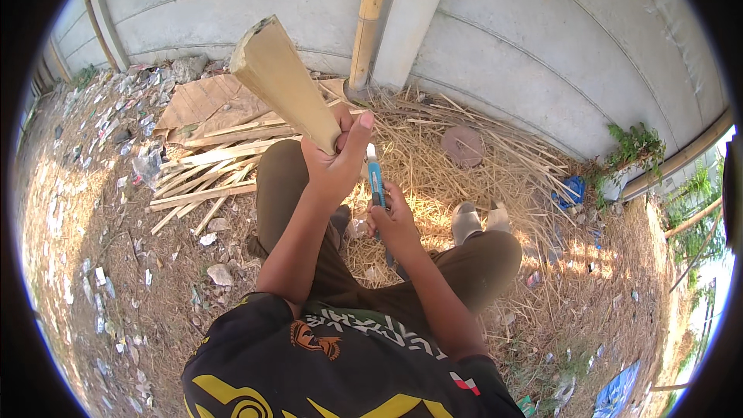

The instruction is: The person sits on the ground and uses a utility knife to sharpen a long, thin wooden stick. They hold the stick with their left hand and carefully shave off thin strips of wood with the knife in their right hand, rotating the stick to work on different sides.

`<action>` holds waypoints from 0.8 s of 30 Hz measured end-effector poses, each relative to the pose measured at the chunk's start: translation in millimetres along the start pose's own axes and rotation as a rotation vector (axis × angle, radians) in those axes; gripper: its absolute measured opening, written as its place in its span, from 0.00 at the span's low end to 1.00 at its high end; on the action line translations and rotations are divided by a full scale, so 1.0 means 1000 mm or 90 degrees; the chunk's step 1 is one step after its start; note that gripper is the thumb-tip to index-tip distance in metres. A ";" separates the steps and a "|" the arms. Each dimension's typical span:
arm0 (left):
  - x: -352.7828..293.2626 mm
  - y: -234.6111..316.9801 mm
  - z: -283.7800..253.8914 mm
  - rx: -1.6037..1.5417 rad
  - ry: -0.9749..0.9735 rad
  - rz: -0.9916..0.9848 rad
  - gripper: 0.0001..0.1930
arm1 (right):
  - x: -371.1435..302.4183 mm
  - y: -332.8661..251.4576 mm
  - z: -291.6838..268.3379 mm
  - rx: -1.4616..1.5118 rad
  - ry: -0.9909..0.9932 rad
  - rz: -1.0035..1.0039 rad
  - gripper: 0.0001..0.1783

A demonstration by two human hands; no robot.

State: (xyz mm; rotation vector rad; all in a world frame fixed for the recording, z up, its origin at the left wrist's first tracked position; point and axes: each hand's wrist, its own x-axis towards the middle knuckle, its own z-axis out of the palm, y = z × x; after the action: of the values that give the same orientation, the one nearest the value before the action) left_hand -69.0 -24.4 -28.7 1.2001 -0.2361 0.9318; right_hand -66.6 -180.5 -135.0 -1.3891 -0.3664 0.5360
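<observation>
My left hand (331, 161) is raised in front of my knees, its fingers closed round the lower end of a thick, pale split bamboo piece (282, 81). The bamboo tilts up and to the left, its broad cut end highest. Just right of and below it, my right hand (395, 222) grips a blue-handled cutter knife (375, 178), blade end pointing up near the left hand. I cannot tell whether the blade touches the bamboo. Below the right hand shows the tool's dark lower end, partly hidden by the fingers.
Split bamboo strips (209, 166) lie in a pile to the left beside brown cardboard (209, 104). Shavings (433, 170) cover the ground ahead, with a round flat block (463, 145) among them. A concrete wall (534, 54) and bamboo pole (370, 23) stand beyond. Litter scatters left.
</observation>
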 end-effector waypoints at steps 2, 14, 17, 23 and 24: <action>-0.002 0.002 0.004 0.016 -0.003 -0.013 0.23 | 0.008 0.017 -0.007 -0.141 0.023 -0.035 0.21; -0.017 -0.006 0.013 0.079 -0.080 -0.014 0.22 | 0.011 0.020 0.006 -0.302 0.101 -0.055 0.25; -0.013 0.004 0.016 -0.022 -0.127 -0.045 0.23 | 0.023 0.035 -0.003 -0.295 0.124 -0.078 0.26; -0.011 0.001 0.011 -0.060 -0.138 -0.047 0.23 | 0.028 0.034 -0.001 -0.284 0.138 -0.029 0.28; -0.011 0.002 0.012 -0.058 -0.126 -0.045 0.23 | 0.025 0.029 0.003 -0.261 0.136 -0.057 0.29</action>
State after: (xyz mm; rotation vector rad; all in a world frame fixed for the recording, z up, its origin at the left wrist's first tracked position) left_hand -73.9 -40.0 -29.0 1.2093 -0.3879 0.7332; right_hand -51.4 -161.4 -165.3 -1.7973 -0.3764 0.2401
